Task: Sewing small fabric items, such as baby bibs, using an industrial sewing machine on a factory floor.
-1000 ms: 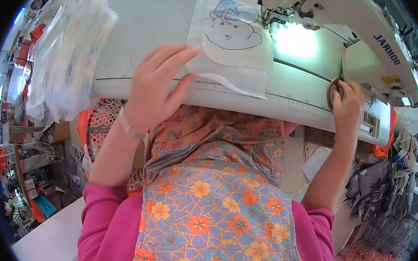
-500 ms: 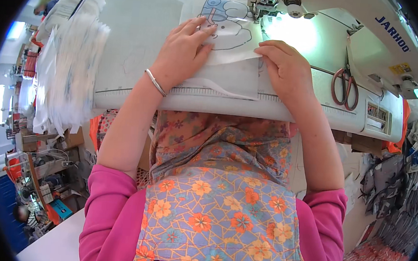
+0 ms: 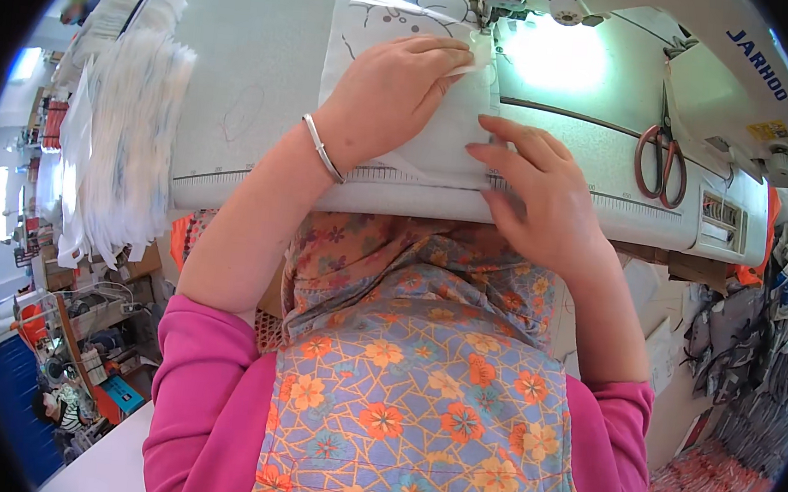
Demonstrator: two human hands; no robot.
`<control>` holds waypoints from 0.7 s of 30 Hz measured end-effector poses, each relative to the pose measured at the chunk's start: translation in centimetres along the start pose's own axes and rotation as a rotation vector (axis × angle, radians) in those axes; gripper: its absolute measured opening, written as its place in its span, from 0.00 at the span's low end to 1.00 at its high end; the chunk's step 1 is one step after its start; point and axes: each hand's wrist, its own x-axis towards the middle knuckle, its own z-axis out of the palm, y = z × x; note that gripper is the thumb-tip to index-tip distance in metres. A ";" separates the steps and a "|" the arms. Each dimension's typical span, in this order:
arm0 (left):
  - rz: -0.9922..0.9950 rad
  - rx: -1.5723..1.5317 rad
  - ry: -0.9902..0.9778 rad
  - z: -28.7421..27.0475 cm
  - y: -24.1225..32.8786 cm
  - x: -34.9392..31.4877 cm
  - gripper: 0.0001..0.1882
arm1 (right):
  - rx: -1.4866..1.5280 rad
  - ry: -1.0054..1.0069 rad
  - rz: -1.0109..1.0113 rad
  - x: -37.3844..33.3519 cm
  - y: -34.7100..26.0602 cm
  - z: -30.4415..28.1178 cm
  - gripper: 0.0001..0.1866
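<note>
A white fabric piece (image 3: 343,43) with a blue-and-black cartoon print lies on the machine bed, its far right corner at the needle and presser foot (image 3: 497,18) of a sewing machine. My left hand (image 3: 392,98) lies across the print with its fingers together, a folded edge of the fabric at its fingertips close to the foot. The palm and thumb partly hide the drawing. Nearer to me, my right hand (image 3: 543,179) hovers by the fabric's right edge, fingers apart and slightly blurred, nothing seen in them.
Red-handled scissors (image 3: 662,161) lie on the bed at the right, beside the machine arm (image 3: 741,65). A thick stack of white fabric pieces (image 3: 129,147) hangs over the left edge. A ruler strip (image 3: 629,205) runs along the front edge. A lamp lights the bed beside the needle.
My left hand has slid right over the print to the fabric edge near the foot. My right hand has let go of that edge, opened and drawn back toward me.
</note>
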 end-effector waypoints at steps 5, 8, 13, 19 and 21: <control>0.059 0.081 0.031 0.1 0.6 0.4 0.12 | -0.098 0.106 -0.128 0.4 1.0 1.0 0.16; 0.056 0.095 0.005 -0.2 0.7 0.6 0.12 | -0.024 0.249 -0.156 -0.1 0.9 1.4 0.14; 0.108 0.155 -0.049 -0.1 0.9 0.5 0.13 | -0.047 0.229 -0.155 -1.0 0.9 1.4 0.13; 0.138 0.336 -0.066 1.2 1.8 -0.4 0.15 | -0.059 0.102 -0.114 -1.3 0.7 1.3 0.13; 0.150 0.405 -0.061 1.4 2.0 -0.6 0.15 | -0.046 0.073 -0.113 -1.1 0.7 0.6 0.13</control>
